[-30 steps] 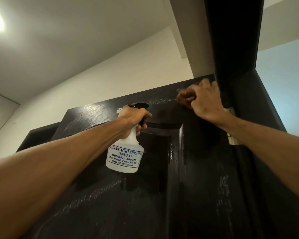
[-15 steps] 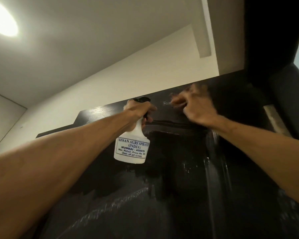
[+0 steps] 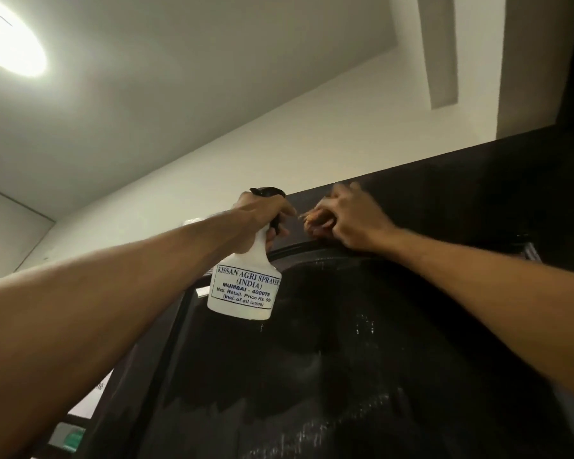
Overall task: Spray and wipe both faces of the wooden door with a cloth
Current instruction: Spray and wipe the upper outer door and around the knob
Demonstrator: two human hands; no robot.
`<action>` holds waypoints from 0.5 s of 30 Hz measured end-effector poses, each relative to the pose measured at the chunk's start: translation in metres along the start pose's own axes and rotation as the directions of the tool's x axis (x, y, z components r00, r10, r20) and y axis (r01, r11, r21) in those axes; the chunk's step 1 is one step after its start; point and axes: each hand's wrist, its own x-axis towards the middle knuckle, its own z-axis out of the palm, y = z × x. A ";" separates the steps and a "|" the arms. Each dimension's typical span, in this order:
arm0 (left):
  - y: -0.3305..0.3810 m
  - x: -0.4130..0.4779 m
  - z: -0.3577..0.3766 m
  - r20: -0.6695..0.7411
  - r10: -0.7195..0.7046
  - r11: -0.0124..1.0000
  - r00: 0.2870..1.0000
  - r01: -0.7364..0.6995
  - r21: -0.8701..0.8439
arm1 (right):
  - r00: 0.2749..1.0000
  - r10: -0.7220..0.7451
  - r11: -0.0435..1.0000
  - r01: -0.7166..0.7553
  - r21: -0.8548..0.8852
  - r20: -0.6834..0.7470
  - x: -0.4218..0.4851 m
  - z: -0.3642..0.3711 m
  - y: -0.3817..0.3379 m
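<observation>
Both arms reach up to the top of the dark wooden door (image 3: pixel 345 359). My left hand (image 3: pixel 262 210) is wrapped tight round the neck of the white spray bottle (image 3: pixel 246 289), with the fingers curled at its black trigger head. The bottle hangs upright below my fist with its printed label facing me, in front of the door's upper left part. My right hand (image 3: pixel 355 220) is closed round a bunched brownish cloth (image 3: pixel 315 220) and presses it against the door's top rail, just under the upper edge and above the moulding of the recessed panel. That hand is slightly blurred, and only a bit of cloth shows past the fingers. The hands are near each other, not touching. Wet streaks and droplets show on the panel below. A ceiling light (image 3: pixel 10 44) is lit at upper left.
</observation>
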 end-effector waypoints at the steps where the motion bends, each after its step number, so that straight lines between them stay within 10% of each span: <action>1: -0.004 0.001 -0.003 0.008 -0.010 1.000 1.000 0.010 -0.004 | 0.994 0.103 0.994 -0.104 -0.029 -0.047 0.007 -0.006 0.012; 5: -0.018 0.010 -0.033 -0.001 -0.001 1.000 1.000 0.001 -0.008 | 0.879 0.407 0.889 -0.444 -0.114 -0.247 0.029 -0.009 0.042; 11: -0.051 0.021 -0.077 -0.031 0.016 0.999 0.999 -0.015 0.028 | 0.992 -0.096 0.995 0.096 0.007 0.084 0.043 0.048 -0.083; 15: -0.067 0.027 -0.087 -0.005 0.047 0.999 0.999 -0.047 0.009 | 0.949 0.271 0.955 -0.286 -0.076 -0.163 0.055 0.027 -0.022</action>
